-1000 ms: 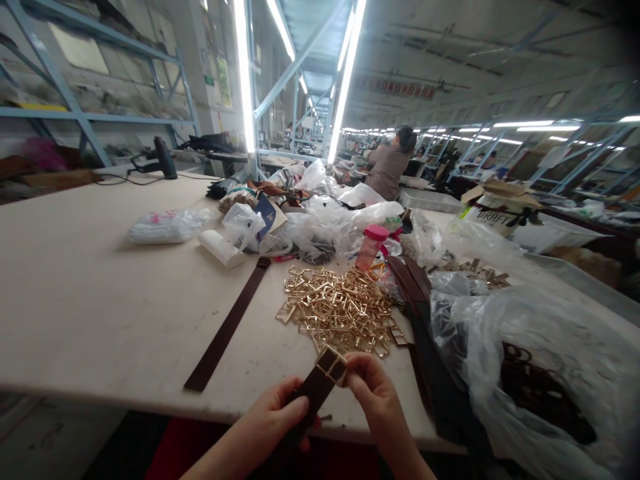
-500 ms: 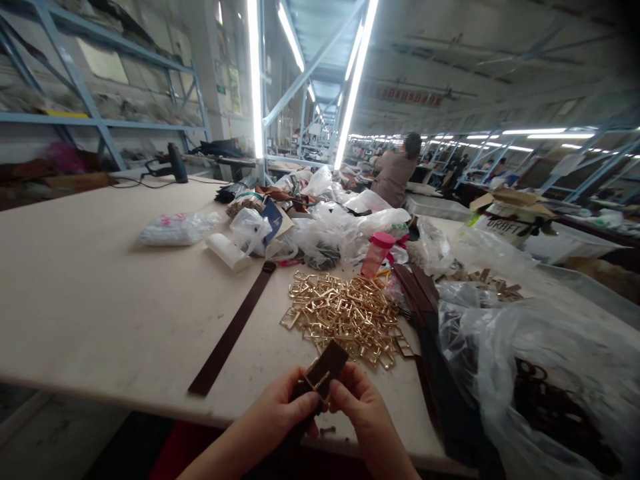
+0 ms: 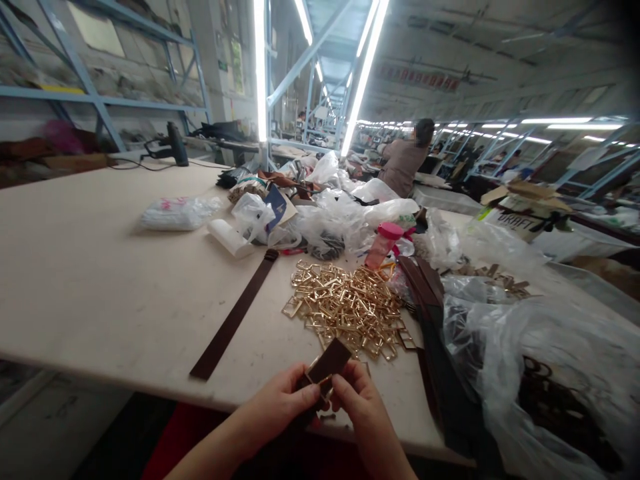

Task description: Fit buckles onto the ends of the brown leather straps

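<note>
At the bottom centre of the frame, the left hand (image 3: 280, 408) is curling its fingers (image 3: 305, 395) tightly around a dark brown strap (image 3: 327, 363), thumb pressing on the strap's upper face; the right hand (image 3: 357, 403) is pinching in from the other side, its fingertips (image 3: 339, 388) closing on a small gold buckle (image 3: 320, 379) that is sitting on the strap between the two thumbs; both hands are thus gripping the same piece, with no gap showing between fingers and strap. The strap's free end is sticking up and to the right above the knuckles, over the near edge of the table (image 3: 90, 287); its lower part is disappearing behind the left palm.

Just beyond the hands, in the middle of the frame, a heap of gold buckles (image 3: 350, 307) is lying loose on the tabletop; to its left a second long brown strap (image 3: 235, 317) is running diagonally from the near edge up toward the centre. To the right of the heap, a bundle of dark straps (image 3: 425, 300) is lying beside a large clear plastic bag (image 3: 540, 373) that is filling the lower right and holding dark pieces. Behind the heap a pink-capped bottle (image 3: 383, 243) is standing tilted among crumpled plastic bags (image 3: 330, 213); a filled bag (image 3: 175, 213) is resting further left. At the upper right of centre, another person (image 3: 407, 160) is working with their back to the camera.
</note>
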`<control>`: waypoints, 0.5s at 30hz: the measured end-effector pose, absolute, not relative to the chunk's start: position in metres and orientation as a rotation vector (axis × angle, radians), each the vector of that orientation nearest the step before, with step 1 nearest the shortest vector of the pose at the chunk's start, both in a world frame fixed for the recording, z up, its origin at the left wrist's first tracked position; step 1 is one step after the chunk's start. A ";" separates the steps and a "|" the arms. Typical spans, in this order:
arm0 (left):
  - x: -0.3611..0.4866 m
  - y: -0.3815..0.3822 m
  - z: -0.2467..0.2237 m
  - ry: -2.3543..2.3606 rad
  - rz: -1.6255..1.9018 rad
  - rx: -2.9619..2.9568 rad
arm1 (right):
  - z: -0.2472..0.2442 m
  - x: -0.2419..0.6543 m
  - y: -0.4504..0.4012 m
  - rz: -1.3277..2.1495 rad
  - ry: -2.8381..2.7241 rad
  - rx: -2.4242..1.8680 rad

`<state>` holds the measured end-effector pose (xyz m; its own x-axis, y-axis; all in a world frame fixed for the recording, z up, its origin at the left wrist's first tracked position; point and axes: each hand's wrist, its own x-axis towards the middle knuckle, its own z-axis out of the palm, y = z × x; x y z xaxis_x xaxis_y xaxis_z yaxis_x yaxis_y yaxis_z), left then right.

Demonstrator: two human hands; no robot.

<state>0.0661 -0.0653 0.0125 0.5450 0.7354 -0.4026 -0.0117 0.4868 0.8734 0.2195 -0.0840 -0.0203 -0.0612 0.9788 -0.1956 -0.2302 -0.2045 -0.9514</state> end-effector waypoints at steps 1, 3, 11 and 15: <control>0.067 -0.065 0.011 0.894 0.534 0.958 | -0.021 0.220 -0.083 1.491 -0.942 -1.158; 0.070 -0.064 0.009 0.904 0.553 0.969 | -0.022 0.220 -0.081 1.485 -0.923 -1.166; 0.080 -0.060 0.007 0.927 0.595 1.044 | -0.015 0.220 -0.083 1.419 -0.936 -1.188; 0.078 -0.065 0.007 0.940 0.602 1.139 | -0.013 0.219 -0.087 1.411 -0.939 -1.223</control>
